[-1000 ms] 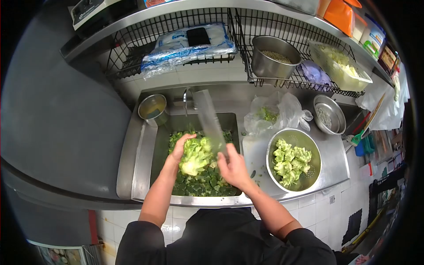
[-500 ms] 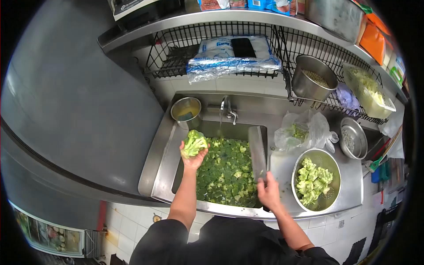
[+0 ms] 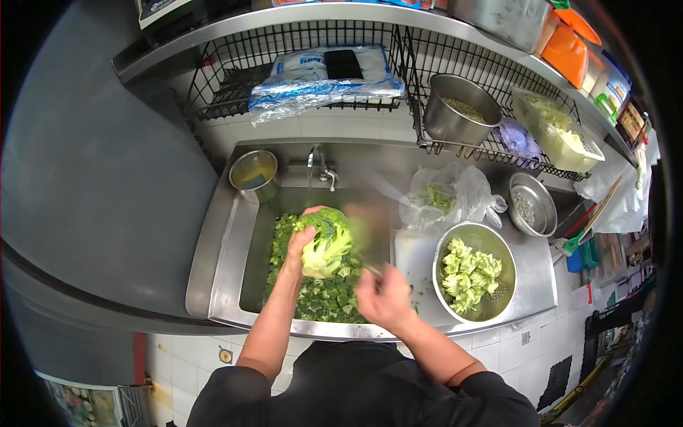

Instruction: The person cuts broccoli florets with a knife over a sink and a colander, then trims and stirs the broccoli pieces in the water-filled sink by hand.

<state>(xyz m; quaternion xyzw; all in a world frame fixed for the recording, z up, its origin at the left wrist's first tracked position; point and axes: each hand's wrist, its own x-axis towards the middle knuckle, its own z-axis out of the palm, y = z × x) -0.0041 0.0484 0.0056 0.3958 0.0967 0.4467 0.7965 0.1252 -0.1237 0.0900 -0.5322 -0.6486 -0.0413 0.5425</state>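
My left hand [image 3: 299, 248] is wrapped around a large head of broccoli [image 3: 329, 245], held over the sink [image 3: 245, 274]. A cleaver-like knife [image 3: 373, 270] is gripped in my right hand [image 3: 385, 297], just to the right of the broccoli. Its blade is smeared by motion, so I cannot tell whether it touches the head. Below both hands, many cut broccoli florets [image 3: 313, 302] fill the sink. Water runs from the faucet [image 3: 314, 160] behind the broccoli.
On the right counter stand a colander [image 3: 504, 293] of pale broccoli stems [image 3: 466, 274], a white cutting board [image 3: 414, 257], a plastic bag [image 3: 466, 191] and a metal bowl [image 3: 542, 206]. A metal pot [image 3: 242, 171] sits at the sink's back left corner. Wire baskets [image 3: 213, 92] hang above.
My left hand has brought the broccoli lower and nearer my right hand. The knife has swung left from the sink's right edge to the broccoli. The whole view has shifted.
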